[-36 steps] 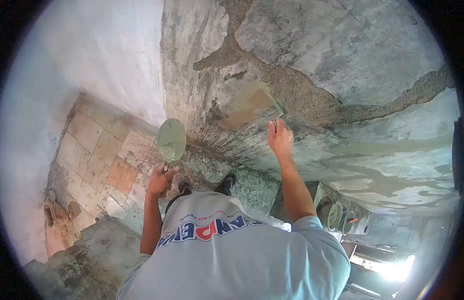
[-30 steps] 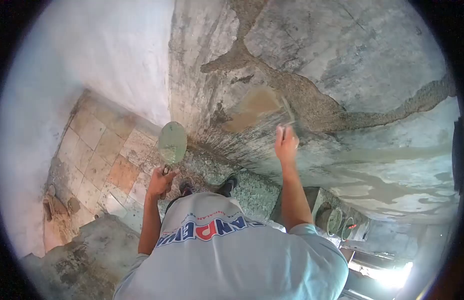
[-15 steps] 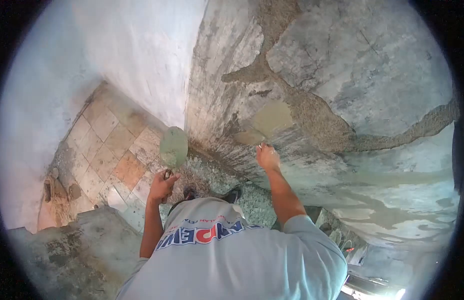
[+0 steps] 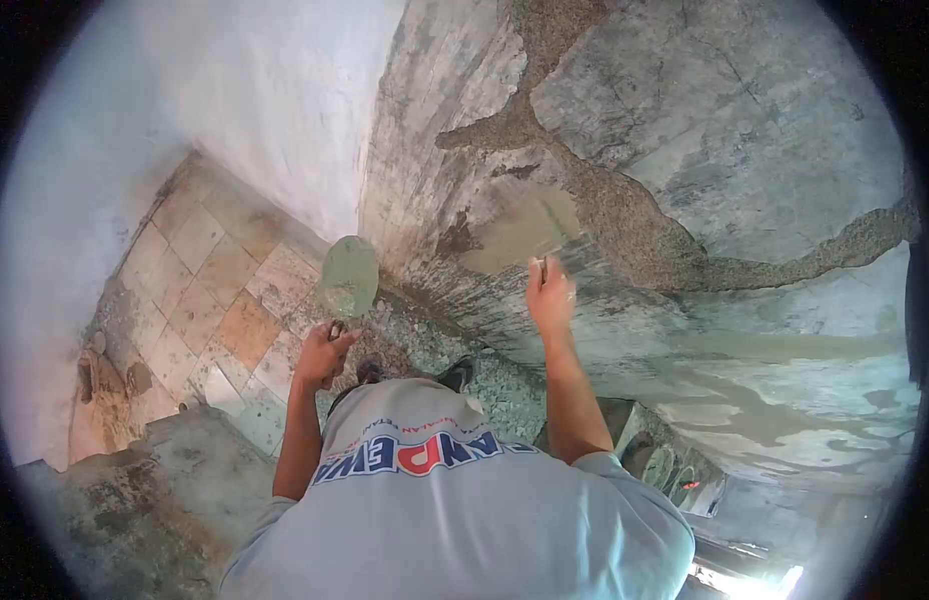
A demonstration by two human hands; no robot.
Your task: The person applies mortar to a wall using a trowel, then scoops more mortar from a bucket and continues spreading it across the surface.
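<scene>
My left hand (image 4: 325,355) is closed round the handle of an oval, grey-green plasterer's board (image 4: 350,272), which has some wet mix near its lower end. The board is above the floor, close to the wall corner. My right hand (image 4: 551,297) is closed on the handle of a trowel (image 4: 540,264) at the wall. Its blade blends with a smooth, wet patch of plaster (image 4: 519,232), so its outline is hard to make out. Around the patch, the wall (image 4: 434,130) is rough and stained.
A broad strip of rough, exposed render (image 4: 634,225) runs across the wall beside the patch. Dirty floor tiles (image 4: 199,290) and grey rubble (image 4: 509,395) lie below. At lower left is a broken concrete ledge (image 4: 174,480). A white wall (image 4: 274,110) meets the stained one.
My right hand has moved slightly up and right with the trowel. The wet patch is now one continuous smear reaching further left. My left hand and board have barely moved.
</scene>
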